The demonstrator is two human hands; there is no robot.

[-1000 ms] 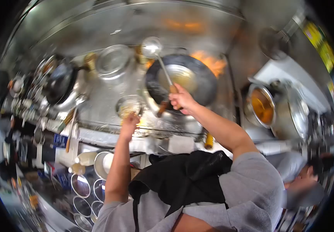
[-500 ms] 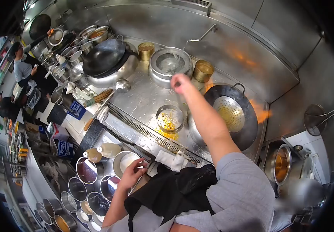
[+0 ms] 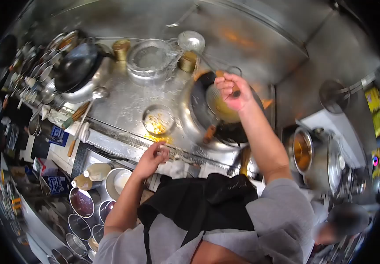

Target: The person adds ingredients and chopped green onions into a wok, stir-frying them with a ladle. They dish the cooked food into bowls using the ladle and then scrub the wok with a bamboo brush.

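My right hand [image 3: 234, 91] is closed round the wooden handle of a metal ladle [image 3: 191, 41], whose bowl is raised near the back wall. Below that hand, a perforated strainer [image 3: 221, 104] sits in the black wok [image 3: 199, 97], its wooden handle toward me. My left hand [image 3: 153, 159] hovers over the front edge of the steel counter, fingers loosely bent and apart, with nothing seen in it. Just beyond it stands a round metal container [image 3: 159, 110] with yellow bits in and around it. Water spills at the steel pot [image 3: 148, 75] behind.
Flames show behind the wok. Gold cans [image 3: 121, 49] flank the steel pot. A black wok [image 3: 76, 70] and another ladle [image 3: 99, 92] are at the left. Bottles [image 3: 97, 172] and several containers stand at the lower left. A pot of orange liquid [image 3: 302, 152] and a blurred person [image 3: 346, 220] are at the right.
My right hand has moved from near the steel pot to above the wok and now holds a ladle. The strainer has shifted within the wok. The view has swung right.
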